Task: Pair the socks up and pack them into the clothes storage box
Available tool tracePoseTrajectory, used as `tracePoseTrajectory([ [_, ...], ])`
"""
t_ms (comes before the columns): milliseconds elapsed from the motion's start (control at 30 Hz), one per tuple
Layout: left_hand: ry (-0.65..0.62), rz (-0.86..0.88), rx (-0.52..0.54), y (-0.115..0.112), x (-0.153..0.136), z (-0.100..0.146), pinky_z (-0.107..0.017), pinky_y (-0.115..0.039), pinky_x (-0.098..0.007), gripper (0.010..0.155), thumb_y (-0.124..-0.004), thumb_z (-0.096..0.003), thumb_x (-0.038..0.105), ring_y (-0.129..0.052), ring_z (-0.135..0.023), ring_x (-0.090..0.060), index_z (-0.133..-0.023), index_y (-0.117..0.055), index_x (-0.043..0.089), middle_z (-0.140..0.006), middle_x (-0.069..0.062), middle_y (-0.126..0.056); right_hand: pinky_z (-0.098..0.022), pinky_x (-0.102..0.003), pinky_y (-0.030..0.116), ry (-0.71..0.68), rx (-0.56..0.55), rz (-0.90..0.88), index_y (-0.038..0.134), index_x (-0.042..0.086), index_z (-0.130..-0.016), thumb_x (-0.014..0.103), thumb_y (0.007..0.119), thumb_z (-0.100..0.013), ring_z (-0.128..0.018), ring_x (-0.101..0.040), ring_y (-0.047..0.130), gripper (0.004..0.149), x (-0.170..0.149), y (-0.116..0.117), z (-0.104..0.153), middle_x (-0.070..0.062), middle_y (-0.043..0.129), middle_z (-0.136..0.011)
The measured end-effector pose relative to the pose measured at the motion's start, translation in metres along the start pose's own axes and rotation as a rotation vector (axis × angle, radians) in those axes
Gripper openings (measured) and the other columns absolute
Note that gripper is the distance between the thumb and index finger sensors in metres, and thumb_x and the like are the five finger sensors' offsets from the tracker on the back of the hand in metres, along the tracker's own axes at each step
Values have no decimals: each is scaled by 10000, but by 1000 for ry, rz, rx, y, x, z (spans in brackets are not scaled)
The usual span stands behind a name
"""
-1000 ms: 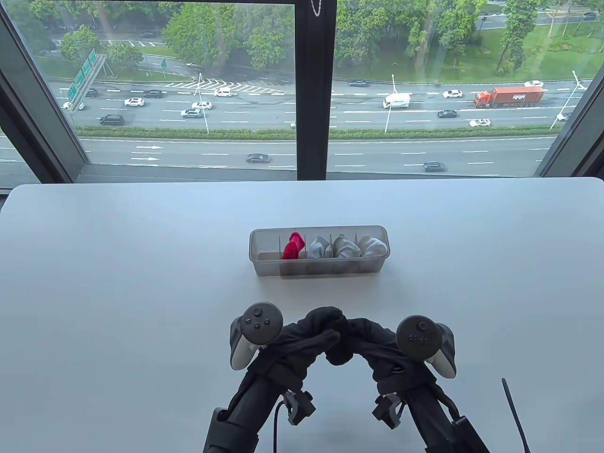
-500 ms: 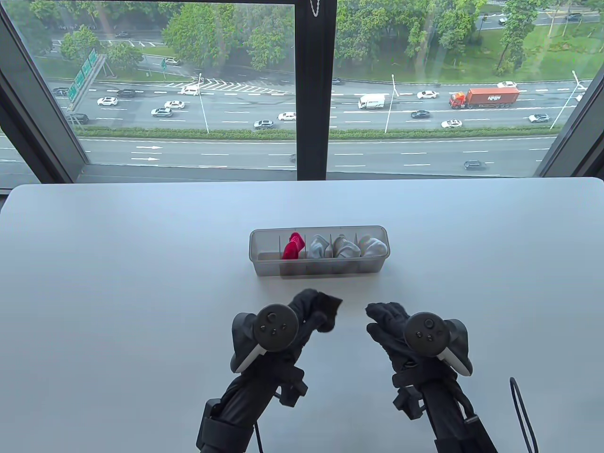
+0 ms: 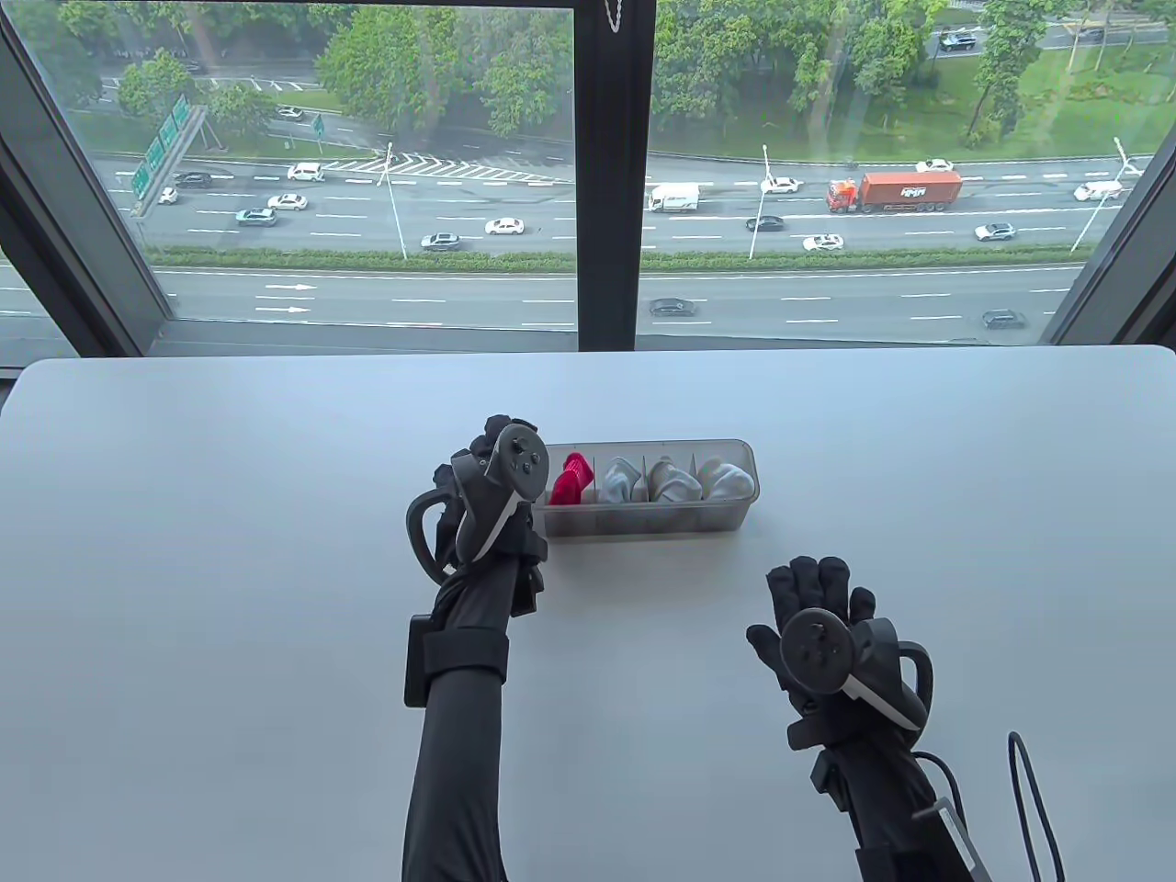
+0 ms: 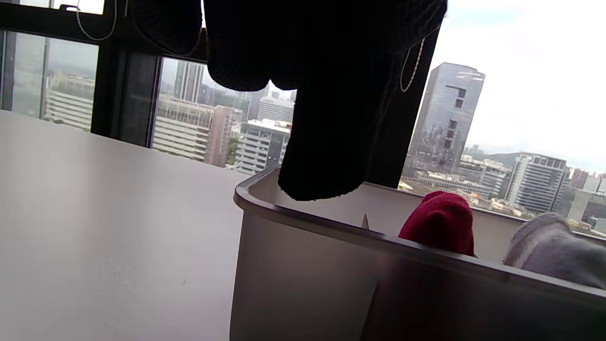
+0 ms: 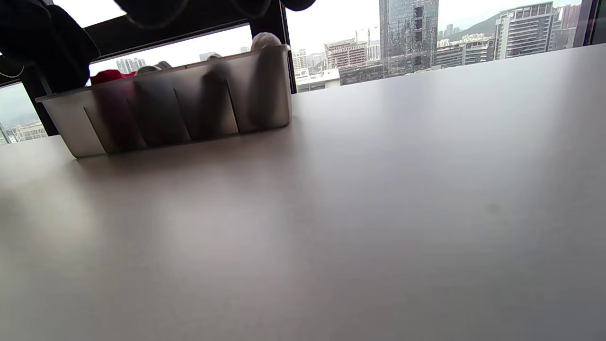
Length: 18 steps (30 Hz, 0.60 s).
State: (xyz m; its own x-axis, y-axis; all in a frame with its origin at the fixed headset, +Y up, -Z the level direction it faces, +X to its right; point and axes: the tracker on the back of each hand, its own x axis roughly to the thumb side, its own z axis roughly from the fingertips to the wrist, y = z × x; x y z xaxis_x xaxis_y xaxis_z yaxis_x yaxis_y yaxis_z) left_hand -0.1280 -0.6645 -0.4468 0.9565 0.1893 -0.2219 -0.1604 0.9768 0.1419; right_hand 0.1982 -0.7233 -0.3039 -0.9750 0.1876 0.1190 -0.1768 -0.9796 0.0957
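The clear storage box (image 3: pixel 643 522) stands mid-table, divided into compartments. A red sock pair (image 3: pixel 570 480), a grey pair (image 3: pixel 620 480) and two pale pairs (image 3: pixel 726 480) fill all but the leftmost one. My left hand (image 3: pixel 485 439) hovers over that left end and grips a rolled black sock pair (image 4: pixel 326 142). In the left wrist view the roll hangs just above the box rim (image 4: pixel 265 206), beside the red pair (image 4: pixel 440 222). The tracker hides the roll in the table view. My right hand (image 3: pixel 818 583) is in front of the box's right end, fingers spread, holding nothing.
The white table (image 3: pixel 230 551) ends at a window along its far edge. A thin black cable (image 3: pixel 1029 790) loops at the near right corner. The right wrist view shows the box (image 5: pixel 165 118) from the side with bare tabletop (image 5: pixel 378 213) in front.
Both hands held the black roll together near the front edge. The right hand let go and drew right, fingers spreading. The left hand carried the roll forward over the box's left end.
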Motion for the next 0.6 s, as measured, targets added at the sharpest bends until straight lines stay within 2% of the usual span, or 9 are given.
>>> tracePoseTrajectory([
  [200,40,-54,-86,-33,-6,-12,-728,-703,-568,526,-686,-594,358,-814,-989,-415,-1073,-672,140,-1076,-175,-768,-763,-625,183,12,10,3,272,129,-1171,471,536,-622,-1101,-424,89,699,-1,1,-2,-196,193,-1247],
  [333,-7,-43,-146,-34,-13,-11,-765,-606,-620,566,-607,-603,406,-661,-1074,-463,-1097,-639,129,-1163,-205,-615,-763,-624,184,10,2,7,270,127,-1171,471,535,-622,-1099,-423,89,700,-2,1,-2,-193,192,-1247],
  [400,-55,-16,-131,-28,-18,-6,-786,-482,-684,646,-580,-597,444,-476,-1117,-546,-1166,-492,150,-1215,-276,-429,-763,-623,187,5,1,16,274,128,-1171,471,536,-621,-1099,-424,94,698,-1,2,-1,-195,195,-1246],
  [433,-105,-19,-171,-23,-23,-1,-790,-382,-714,675,-562,-597,464,-345,-1130,-571,-1193,-390,196,-1234,-275,-295,-762,-625,186,3,7,22,272,132,-1171,472,535,-621,-1098,-426,91,697,-1,3,-1,-193,193,-1246],
  [500,-184,-71,-203,-12,-31,12,-756,-212,-759,702,-518,-599,503,-106,-1117,-581,-1189,-210,280,-1232,-202,-69,-758,-633,187,-1,16,33,275,137,-1171,475,534,-620,-1095,-436,90,696,0,4,-1,-201,185,-1245],
  [600,-314,-164,-264,1,-47,44,-684,-97,-794,735,-457,-602,559,110,-1042,-563,-1149,-29,319,-1161,-139,156,-746,-659,189,-14,25,55,276,163,-1173,482,531,-619,-1081,-474,82,689,3,7,-1,-212,157,-1240],
])
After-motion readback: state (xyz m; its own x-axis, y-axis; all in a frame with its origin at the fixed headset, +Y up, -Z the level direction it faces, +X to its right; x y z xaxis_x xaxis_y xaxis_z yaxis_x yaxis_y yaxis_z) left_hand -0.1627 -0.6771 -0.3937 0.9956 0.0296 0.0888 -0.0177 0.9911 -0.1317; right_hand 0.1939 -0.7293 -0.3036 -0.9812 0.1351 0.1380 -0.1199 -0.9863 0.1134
